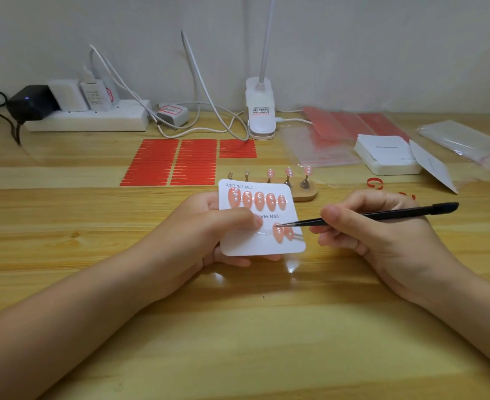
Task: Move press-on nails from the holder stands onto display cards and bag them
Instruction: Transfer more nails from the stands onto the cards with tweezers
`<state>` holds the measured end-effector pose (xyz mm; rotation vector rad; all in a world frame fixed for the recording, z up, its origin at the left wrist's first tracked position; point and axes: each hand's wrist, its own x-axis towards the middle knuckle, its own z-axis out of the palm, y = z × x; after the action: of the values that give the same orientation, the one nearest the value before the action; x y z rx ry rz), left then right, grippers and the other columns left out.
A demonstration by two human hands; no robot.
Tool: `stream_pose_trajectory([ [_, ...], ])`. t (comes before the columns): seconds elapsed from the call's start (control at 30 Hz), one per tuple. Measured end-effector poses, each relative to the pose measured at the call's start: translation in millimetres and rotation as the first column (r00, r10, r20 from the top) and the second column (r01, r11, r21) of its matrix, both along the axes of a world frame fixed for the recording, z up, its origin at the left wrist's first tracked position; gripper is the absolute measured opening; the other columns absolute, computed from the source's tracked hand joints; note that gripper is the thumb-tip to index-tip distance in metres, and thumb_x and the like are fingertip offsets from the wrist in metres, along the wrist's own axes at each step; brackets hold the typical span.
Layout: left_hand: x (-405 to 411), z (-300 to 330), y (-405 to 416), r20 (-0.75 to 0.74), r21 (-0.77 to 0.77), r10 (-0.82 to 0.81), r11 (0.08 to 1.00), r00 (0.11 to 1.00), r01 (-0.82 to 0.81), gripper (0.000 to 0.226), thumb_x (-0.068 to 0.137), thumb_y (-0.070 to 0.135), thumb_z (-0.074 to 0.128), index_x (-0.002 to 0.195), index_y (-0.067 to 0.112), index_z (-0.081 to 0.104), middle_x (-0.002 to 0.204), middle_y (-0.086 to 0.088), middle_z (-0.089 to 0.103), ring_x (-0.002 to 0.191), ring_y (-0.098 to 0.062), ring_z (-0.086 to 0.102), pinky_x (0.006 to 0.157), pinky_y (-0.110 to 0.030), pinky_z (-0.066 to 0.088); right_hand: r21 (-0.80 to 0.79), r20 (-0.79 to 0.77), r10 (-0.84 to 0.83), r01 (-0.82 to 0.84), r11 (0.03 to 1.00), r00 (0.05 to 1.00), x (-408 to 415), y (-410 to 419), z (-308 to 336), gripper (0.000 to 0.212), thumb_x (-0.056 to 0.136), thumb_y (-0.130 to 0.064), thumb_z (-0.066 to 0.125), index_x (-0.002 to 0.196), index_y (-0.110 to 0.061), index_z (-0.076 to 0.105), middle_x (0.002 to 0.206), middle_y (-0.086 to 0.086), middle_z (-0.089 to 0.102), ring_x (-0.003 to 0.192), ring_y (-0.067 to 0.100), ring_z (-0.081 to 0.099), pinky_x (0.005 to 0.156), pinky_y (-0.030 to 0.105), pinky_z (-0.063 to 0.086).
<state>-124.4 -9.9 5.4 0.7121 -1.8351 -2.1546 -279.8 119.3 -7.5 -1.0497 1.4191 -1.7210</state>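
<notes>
Left hand [209, 223] grips the white display card [262, 246], thumb curled over its left-middle, fingers under the bottom edge. Card carries five pink nails [256, 200] in the top row and two more [282, 232] lower right. Right hand [362, 226] pinches black tweezers [382, 216] between thumb and fingers; the tips sit on the left of the two lower nails. Just beyond the card, partly hidden by its top edge: wooden holder stand [307, 190] with five pegs, three right ones still carrying pink nails [289, 171], two left ones bare. Further out past the left hand: red adhesive strip sheets [174, 163], power strip [93, 119] with chargers, clip lamp [261, 111]. Beyond the right hand: stack of blank cards [385, 153], clear bags [465, 141], curled red strip [375, 183]. All on a wooden desk [238, 327].
</notes>
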Motion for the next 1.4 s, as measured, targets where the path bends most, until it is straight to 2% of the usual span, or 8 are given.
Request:
stream_pose_trajectory([
  [0.4, 0.5, -1.3, -1.4, -0.01, 0.031, 0.029, 0.999, 1.0, -0.028, 0.037, 0.062, 0.015, 0.061, 0.099, 0.007, 0.063, 0.086, -0.009, 0.074, 0.071, -0.019, 0.071, 0.043, -0.015, 0.048, -0.025, -0.033, 0.024, -0.025, 0.999, 0.999, -0.6, 0.0, -1.7, 0.016, 0.05, -0.036, 0.078, 0.054, -0.023, 0.071, 0.06, 0.003, 0.069, 0.057, 0.011, 0.068, 0.056, 0.016, 0.052],
  [0.77, -0.2, -1.8, -1.7, -0.035, 0.045, 0.01, 0.999, 0.999, -0.009, 0.035, 0.064, 0.015, 0.061, 0.097, 0.006, 0.062, 0.083, -0.009, 0.074, 0.069, -0.019, 0.071, 0.043, -0.015, 0.048, -0.019, -0.039, 0.024, -0.025, 1.0, 0.999, -0.5, 1.5, -1.0, 0.015, 0.05, -0.036, 0.078, 0.054, -0.024, 0.07, 0.06, 0.001, 0.068, 0.059, 0.011, 0.068, 0.056, 0.017, 0.052],
  [0.87, -0.4, -1.9, -1.1, -0.025, 0.047, 0.026, 0.999, 0.999, -0.025, 0.024, 0.074, 0.007, 0.059, 0.097, 0.007, 0.062, 0.083, -0.008, 0.074, 0.069, -0.019, 0.071, 0.044, -0.016, 0.049, -0.008, -0.01, 0.02, -0.02, 1.0, 1.0, 1.3, 1.7, 0.9, 0.015, 0.049, -0.035, 0.077, 0.052, -0.023, 0.069, 0.058, 0.001, 0.068, 0.056, 0.01, 0.067, 0.055, 0.016, 0.052],
  [1.03, -1.4, -4.2, 6.6, 0.057, -0.197, 0.025, 0.98, 0.998, -0.014, 0.016, 0.088, 0.005, 0.053, 0.092, 0.017, 0.064, 0.081, 0.003, 0.074, 0.07, -0.01, 0.071, 0.046, -0.017, 0.049, -0.034, 0.252, -0.103, 0.115, 0.993, 0.962, -1.3, -2.1, 4.2, 0.01, 0.048, -0.028, 0.069, 0.049, -0.018, 0.067, 0.054, 0.003, 0.067, 0.046, 0.005, 0.062, 0.048, 0.013, 0.05],
  [1.17, -2.7, -4.8, 14.3, 0.047, -0.393, 0.051, 0.919, 0.998, -0.029, 0.025, 0.084, 0.008, 0.059, 0.092, 0.031, 0.059, 0.078, 0.014, 0.072, 0.058, -0.002, 0.066, 0.044, -0.02, 0.049, -0.019, 0.289, -0.141, 0.153, 0.988, 0.947, -2.2, -3.2, 5.4, 0.012, 0.047, -0.029, 0.07, 0.049, -0.017, 0.067, 0.055, 0.004, 0.067, 0.046, 0.005, 0.062, 0.047, 0.013, 0.049],
  [1.27, -2.4, -3.0, 14.3, 0.027, -0.485, 0.093, 0.872, 0.995, -0.068, 0.044, 0.084, 0.011, 0.059, 0.114, 0.04, 0.046, 0.067, 0.015, 0.069, 0.043, -0.009, 0.06, 0.036, -0.02, 0.042, -0.012, 0.282, -0.151, 0.161, 0.987, 0.947, -2.1, -3.1, 5.4, 0.014, 0.048, -0.03, 0.07, 0.049, -0.017, 0.067, 0.055, 0.004, 0.067, 0.046, 0.005, 0.062, 0.046, 0.013, 0.049],
  [1.33, -0.9, -2.6, 10.4, 0.066, -0.566, 0.156, 0.82, 0.986, -0.091, 0.063, 0.083, 0.019, 0.06, 0.137, 0.038, 0.032, 0.061, 0.021, 0.065, 0.037, -0.006, 0.055, 0.033, -0.016, 0.037, -0.01, 0.275, -0.148, 0.157, 0.988, 0.95, -2.2, -3.0, 5.7, 0.014, 0.048, -0.03, 0.07, 0.048, -0.017, 0.066, 0.054, 0.004, 0.066, 0.047, 0.005, 0.062, 0.046, 0.013, 0.049],
  [1.4, 1.3, -1.8, 8.2, 0.142, -0.634, 0.18, 0.772, 0.973, -0.05, 0.075, 0.081, 0.035, 0.057, 0.145, 0.037, 0.019, 0.053, 0.02, 0.062, 0.033, -0.002, 0.049, 0.033, -0.013, 0.033, -0.009, 0.27, -0.142, 0.15, 0.989, 0.952, -1.9, -2.7, 5.5, 0.015, 0.048, -0.03, 0.07, 0.048, -0.016, 0.065, 0.054, 0.003, 0.065, 0.046, 0.005, 0.062, 0.046, 0.013, 0.049],
])
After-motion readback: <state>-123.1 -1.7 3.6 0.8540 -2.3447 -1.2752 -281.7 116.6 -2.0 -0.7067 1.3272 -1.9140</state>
